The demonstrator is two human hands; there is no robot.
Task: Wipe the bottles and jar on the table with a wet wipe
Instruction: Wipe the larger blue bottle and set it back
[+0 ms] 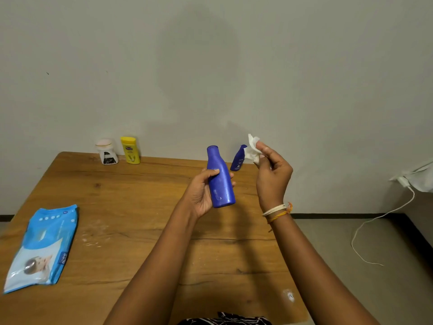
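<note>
Gripped around its lower body, a large blue bottle (220,179) is held upright above the middle of the wooden table (131,207) by the left hand (202,193), whose thumb lies across the front and whose fingers are curled behind it. A crumpled white wet wipe (252,146) is pinched between the thumb and fingertips of the right hand (273,174), which is raised just to the right of the bottle and apart from it. Thread bands (277,211) are worn on the right wrist. A smaller blue bottle (238,158) is seen standing near the far edge of the table, partly hidden by the wipe. Farther left along that edge, against the wall, a yellow bottle (130,150) and a white jar (107,152) are set side by side. A blue pack of wipes (42,247) is laid flat near the table's left edge. A white cable (375,221) is trailed over the floor at the right.
</note>
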